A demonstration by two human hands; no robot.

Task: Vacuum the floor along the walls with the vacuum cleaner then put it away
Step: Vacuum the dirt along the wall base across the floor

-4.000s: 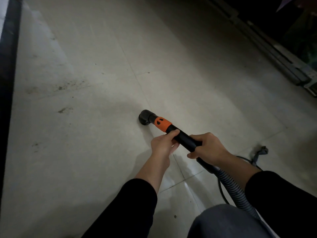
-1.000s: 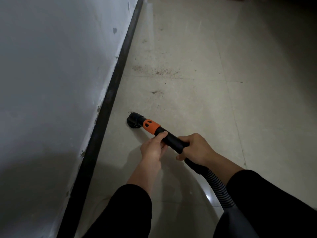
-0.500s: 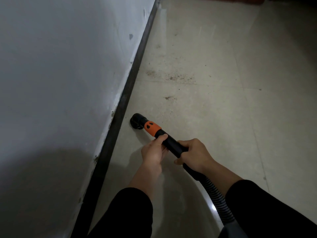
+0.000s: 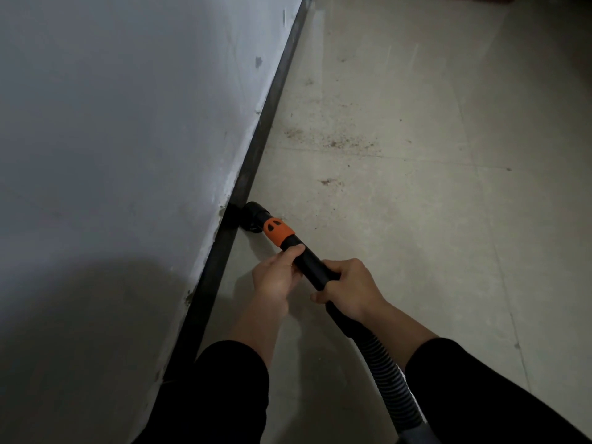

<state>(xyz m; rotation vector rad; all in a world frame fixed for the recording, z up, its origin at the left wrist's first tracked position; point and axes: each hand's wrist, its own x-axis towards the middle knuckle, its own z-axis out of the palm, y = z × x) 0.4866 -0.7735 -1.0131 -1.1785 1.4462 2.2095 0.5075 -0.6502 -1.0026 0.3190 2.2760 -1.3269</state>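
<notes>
A black vacuum wand (image 4: 310, 261) with an orange collar (image 4: 277, 231) slants toward the wall. Its round black nozzle (image 4: 251, 216) sits on the pale tiled floor (image 4: 416, 219), touching the dark baseboard (image 4: 253, 168). My left hand (image 4: 277, 277) grips the wand just behind the collar. My right hand (image 4: 347, 288) grips it further back, where the ribbed grey hose (image 4: 389, 376) begins. The hose runs down to the bottom edge; the vacuum body is out of view.
A grey wall (image 4: 128, 139) fills the left side. Patches of dark dirt (image 4: 333, 141) lie on the floor ahead of the nozzle, with a smaller speck patch (image 4: 327, 181) nearer. Open floor stretches to the right.
The nozzle has moved left across the floor, from a short way off the wall until it touches the baseboard. Both hands keep the same hold on the wand.
</notes>
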